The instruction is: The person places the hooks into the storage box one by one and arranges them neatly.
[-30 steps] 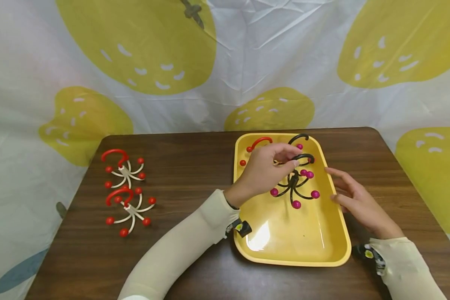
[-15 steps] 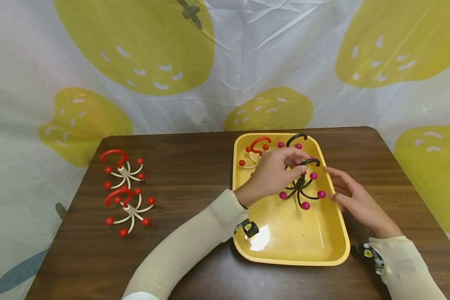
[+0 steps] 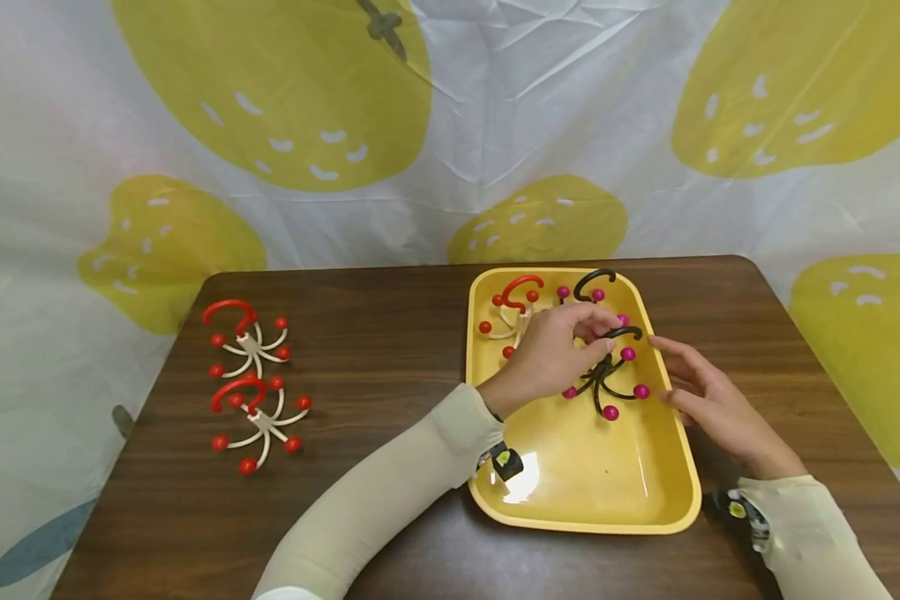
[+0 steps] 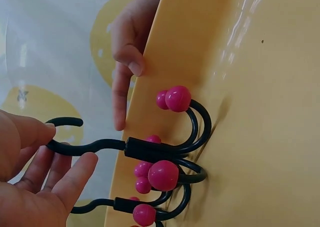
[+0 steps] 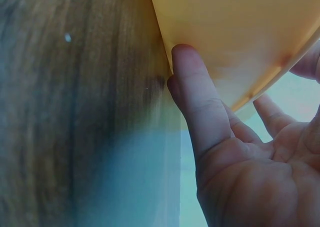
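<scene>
My left hand (image 3: 557, 352) is inside the yellow tray (image 3: 581, 525), pinching the curved top of a black multi-arm hook with magenta ball tips (image 4: 145, 149). That hook stands upright, its arms spread low over the tray floor; whether every ball touches the floor is hard to tell. Close beside it at the back stands another black hook (image 3: 596, 274), partly hidden. A white multi-arm hook with a red top (image 3: 523, 283) occupies the tray's back left, partly behind my left hand. My right hand (image 3: 720, 421) rests against the tray's right side, its fingers fairly straight along the outer wall.
On the left of the brown wooden table (image 3: 390, 333) stand two more red-and-white hooks, a back one (image 3: 247, 342) and a front one (image 3: 261, 421). A white cloth (image 3: 465, 108) with yellow fruit prints hangs behind the table.
My left hand has moved right and slightly toward me with the black hook, then nearly stopped. The back-left red-and-white hook shows more. My right hand has stayed at the tray's side.
</scene>
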A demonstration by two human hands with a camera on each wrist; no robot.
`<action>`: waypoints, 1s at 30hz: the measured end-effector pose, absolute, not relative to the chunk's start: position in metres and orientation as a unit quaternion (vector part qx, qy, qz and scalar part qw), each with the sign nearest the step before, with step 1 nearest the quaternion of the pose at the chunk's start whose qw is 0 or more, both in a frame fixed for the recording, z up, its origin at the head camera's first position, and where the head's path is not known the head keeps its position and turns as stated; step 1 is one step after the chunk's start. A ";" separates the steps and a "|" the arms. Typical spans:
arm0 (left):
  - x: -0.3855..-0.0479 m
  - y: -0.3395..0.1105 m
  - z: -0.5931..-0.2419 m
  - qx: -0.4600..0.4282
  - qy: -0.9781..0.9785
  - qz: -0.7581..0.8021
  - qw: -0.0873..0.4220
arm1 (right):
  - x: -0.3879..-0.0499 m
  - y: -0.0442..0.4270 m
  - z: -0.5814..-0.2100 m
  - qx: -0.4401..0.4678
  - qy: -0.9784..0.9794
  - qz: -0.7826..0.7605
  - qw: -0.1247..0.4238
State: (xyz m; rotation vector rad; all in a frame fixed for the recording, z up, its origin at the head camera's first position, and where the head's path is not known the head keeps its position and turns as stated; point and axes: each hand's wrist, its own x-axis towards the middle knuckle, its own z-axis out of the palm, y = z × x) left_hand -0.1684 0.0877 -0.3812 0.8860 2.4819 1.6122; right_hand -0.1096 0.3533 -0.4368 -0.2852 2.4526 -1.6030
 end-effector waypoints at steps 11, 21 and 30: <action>-0.167 0.088 -0.383 0.286 0.794 0.534 0.038 | -0.110 0.353 -0.436 -0.092 0.828 -0.543 0.104; -0.167 0.087 -0.385 0.284 0.793 0.537 0.044 | -0.109 0.353 -0.436 -0.091 0.831 -0.540 0.101; -0.167 0.081 -0.383 0.290 0.793 0.535 0.034 | -0.109 0.353 -0.437 -0.091 0.833 -0.538 0.095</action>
